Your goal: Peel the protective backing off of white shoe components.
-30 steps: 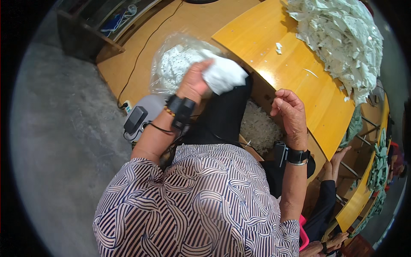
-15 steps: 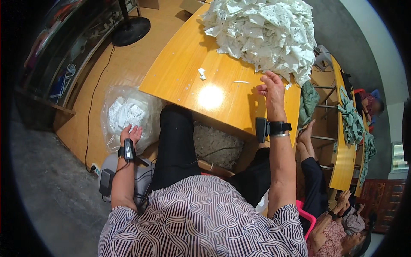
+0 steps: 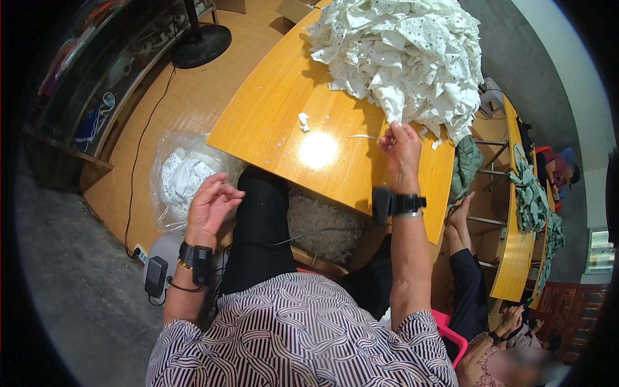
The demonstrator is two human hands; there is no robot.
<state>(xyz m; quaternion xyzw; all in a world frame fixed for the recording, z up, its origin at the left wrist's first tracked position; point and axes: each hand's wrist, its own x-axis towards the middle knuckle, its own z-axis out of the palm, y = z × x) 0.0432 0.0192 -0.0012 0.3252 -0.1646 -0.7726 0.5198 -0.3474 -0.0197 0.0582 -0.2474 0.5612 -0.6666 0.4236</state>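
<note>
Head view: speckled white piece (image 3: 391, 103) at near edge of heap (image 3: 406, 51), its tip pinched by right hand (image 3: 405, 151), fingers narrow; loose tip probably gives easiest grip. Heap stands on yellow surface (image 3: 258, 109), apparently placed for right-hand reach. Left hand (image 3: 211, 205) beside dark trouser leg (image 3: 258, 226), fingers spread, loosely curled, nothing seen in them. Clear bag (image 3: 166, 216) holding white pieces (image 3: 186, 173) lies just beyond, seemingly low to suit left hand.

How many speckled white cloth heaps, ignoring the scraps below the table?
2: a large pile on the yellow table and a smaller heap in the clear plastic bag. Others may be hidden.
</note>
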